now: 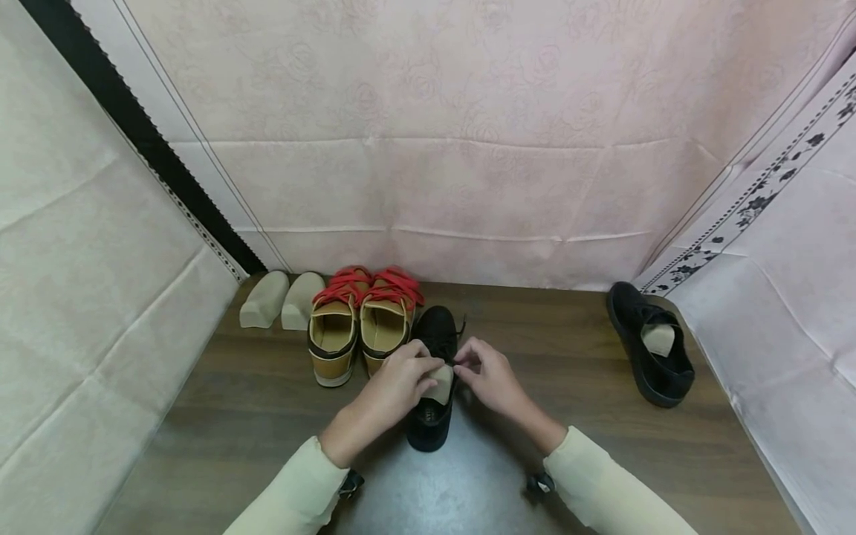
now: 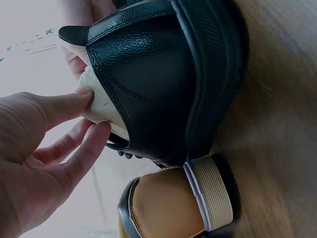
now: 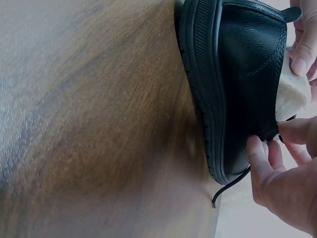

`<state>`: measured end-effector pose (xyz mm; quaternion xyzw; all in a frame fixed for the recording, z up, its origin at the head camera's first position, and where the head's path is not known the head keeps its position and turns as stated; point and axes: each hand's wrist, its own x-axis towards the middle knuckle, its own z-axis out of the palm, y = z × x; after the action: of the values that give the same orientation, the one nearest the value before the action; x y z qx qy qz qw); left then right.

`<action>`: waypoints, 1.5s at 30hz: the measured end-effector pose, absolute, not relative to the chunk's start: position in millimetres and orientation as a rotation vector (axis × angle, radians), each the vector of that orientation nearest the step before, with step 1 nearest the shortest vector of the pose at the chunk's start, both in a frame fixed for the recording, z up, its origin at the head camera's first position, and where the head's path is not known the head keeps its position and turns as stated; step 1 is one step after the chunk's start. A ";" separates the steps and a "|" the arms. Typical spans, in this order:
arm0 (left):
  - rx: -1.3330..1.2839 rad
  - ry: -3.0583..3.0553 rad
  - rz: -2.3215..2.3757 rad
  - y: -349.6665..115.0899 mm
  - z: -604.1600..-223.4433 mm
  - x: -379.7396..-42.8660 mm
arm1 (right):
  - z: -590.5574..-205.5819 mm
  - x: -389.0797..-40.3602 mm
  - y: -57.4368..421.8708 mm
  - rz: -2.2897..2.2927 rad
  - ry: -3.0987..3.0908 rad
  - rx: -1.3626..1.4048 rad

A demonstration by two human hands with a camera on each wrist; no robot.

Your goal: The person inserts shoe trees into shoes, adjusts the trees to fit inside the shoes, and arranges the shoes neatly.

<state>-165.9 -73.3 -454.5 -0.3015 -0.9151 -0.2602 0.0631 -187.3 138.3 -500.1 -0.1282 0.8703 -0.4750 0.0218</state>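
A black leather lace-up shoe (image 1: 428,429) stands on the wooden floor in front of me, its toe towards the wall. A pale moulded shoe insert (image 2: 103,103) sticks up out of its opening. My left hand (image 1: 400,377) pinches this insert, its thumb on top and other fingers at the opening's edge. From the other side my right hand (image 1: 490,375) pinches the shoe's upper edge by the eyelets; whether a lace is also in its fingers is hidden. One loose shoelace (image 3: 230,187) hangs off the shoe's side.
Left of the shoe stand two tan shoes (image 1: 332,364) with red laces. Beyond them two pale inserts (image 1: 264,299) lie by the wall. Another black shoe (image 1: 628,327) with an insert inside stands far right. Light patterned sheets (image 1: 435,186) cover the walls.
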 end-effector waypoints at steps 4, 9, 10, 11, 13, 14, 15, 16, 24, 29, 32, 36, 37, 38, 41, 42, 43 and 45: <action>-0.887 -2.762 -0.789 -71.8 -455.8 -166.3 | -498.1 -187.0 138.0 -1.471 2.696 -0.406; -0.859 -2.783 -0.805 -70.6 -455.5 -167.4 | -497.2 -187.0 137.7 -1.470 2.697 -0.404; -0.853 -2.788 -0.818 -70.6 -455.0 -167.6 | -497.2 -187.1 137.6 -1.470 2.695 -0.404; -0.846 -2.792 -0.830 -70.7 -454.6 -167.9 | -497.0 -187.0 137.4 -1.470 2.695 -0.404; -0.837 -2.794 -0.848 -70.8 -453.6 -168.7 | -496.8 -187.0 137.2 -1.471 2.693 -0.407; -0.832 -2.795 -0.855 -70.8 -453.1 -169.2 | -496.8 -187.0 137.1 -1.472 2.692 -0.409; -0.828 -2.797 -0.863 -70.8 -452.7 -169.8 | -496.9 -187.0 137.1 -1.472 2.692 -0.412; -0.823 -2.801 -0.873 -70.6 -452.2 -170.3 | -496.8 -186.9 137.0 -1.471 2.693 -0.413; -0.812 -2.848 -0.864 -66.5 -449.8 -173.6 | -497.5 -186.8 137.6 -1.477 2.700 -0.409; -0.803 -2.843 -0.836 -64.8 -451.1 -173.9 | -497.6 -187.0 138.2 -1.478 2.705 -0.417; -0.804 -2.834 -0.827 -64.3 -451.6 -174.2 | -497.4 -187.0 138.3 -1.478 2.705 -0.421; -0.810 -2.826 -0.824 -64.3 -451.7 -174.9 | -497.2 -186.9 138.3 -1.479 2.704 -0.419; -0.808 -2.825 -0.826 -64.4 -451.7 -175.1 | -497.3 -186.9 138.3 -1.478 2.704 -0.417; -0.807 -2.823 -0.830 -64.6 -451.8 -175.3 | -497.3 -187.1 138.2 -1.480 2.705 -0.420; -0.799 -2.823 -0.851 -65.1 -452.4 -176.4 | -497.5 -187.2 138.1 -1.478 2.695 -0.412; -0.797 -2.823 -0.862 -65.2 -452.7 -177.0 | -497.8 -187.3 138.2 -1.479 2.690 -0.408; -0.793 -2.825 -0.872 -65.0 -452.6 -177.5 | -498.0 -187.5 138.1 -1.480 2.686 -0.404; -0.785 -2.835 -0.891 -64.6 -452.7 -179.0 | -498.5 -187.6 138.1 -1.479 2.683 -0.398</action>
<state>-179.0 -64.6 -452.7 -0.2554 -0.9218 -0.2897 0.0339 -187.6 138.1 -498.5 -0.1289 0.8682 -0.4785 0.0264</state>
